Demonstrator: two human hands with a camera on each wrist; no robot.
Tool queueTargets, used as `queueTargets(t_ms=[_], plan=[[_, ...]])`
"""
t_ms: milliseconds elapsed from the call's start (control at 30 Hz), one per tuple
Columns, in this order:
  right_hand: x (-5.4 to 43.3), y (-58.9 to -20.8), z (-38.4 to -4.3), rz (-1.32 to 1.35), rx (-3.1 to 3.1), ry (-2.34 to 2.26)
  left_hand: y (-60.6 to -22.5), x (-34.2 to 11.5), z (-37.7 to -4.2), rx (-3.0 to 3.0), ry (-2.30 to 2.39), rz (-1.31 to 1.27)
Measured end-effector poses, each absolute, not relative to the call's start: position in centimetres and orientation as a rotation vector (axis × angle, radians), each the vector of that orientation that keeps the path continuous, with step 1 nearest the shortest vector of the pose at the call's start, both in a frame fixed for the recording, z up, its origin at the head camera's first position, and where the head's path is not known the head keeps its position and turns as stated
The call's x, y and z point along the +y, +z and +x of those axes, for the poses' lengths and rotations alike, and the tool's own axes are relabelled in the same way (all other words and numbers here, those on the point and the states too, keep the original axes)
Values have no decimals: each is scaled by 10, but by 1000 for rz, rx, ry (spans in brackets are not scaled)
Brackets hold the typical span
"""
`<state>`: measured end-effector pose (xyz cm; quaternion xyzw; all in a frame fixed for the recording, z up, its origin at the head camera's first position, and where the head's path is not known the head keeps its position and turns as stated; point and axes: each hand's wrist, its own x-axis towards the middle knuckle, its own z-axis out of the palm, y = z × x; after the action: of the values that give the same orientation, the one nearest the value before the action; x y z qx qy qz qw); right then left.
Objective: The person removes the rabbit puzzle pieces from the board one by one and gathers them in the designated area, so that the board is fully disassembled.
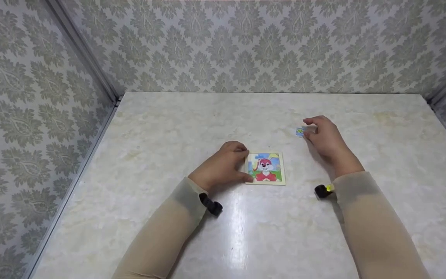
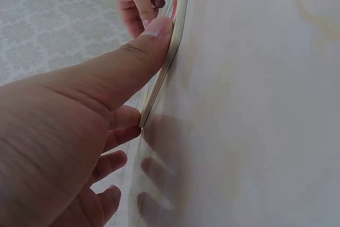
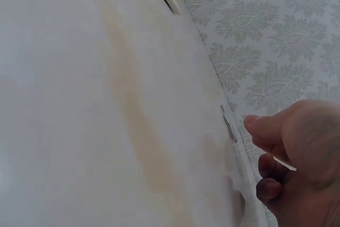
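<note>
Tray (image 1: 283, 168) pinched by left hand (image 1: 223, 164) holds rabbit picture (image 1: 266, 166), right hand (image 1: 325, 138) spread beside piece (image 1: 299, 131).

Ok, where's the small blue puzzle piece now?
In the head view, the blue piece lies right of centre on the pale marbled table, beyond the cream-framed square rabbit puzzle, beside the right hand.
</note>
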<state>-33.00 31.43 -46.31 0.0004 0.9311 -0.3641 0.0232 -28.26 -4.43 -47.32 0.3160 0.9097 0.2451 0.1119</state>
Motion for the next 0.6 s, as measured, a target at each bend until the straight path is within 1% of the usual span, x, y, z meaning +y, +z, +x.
queueTargets(t_ms=[400, 600], plan=[[278, -456, -317, -33, 2672, -1386, -472, -43, -282, 2689, 721, 945], [254, -453, -312, -176, 2551, -1335, -472, -44, -284, 2714, 696, 969]])
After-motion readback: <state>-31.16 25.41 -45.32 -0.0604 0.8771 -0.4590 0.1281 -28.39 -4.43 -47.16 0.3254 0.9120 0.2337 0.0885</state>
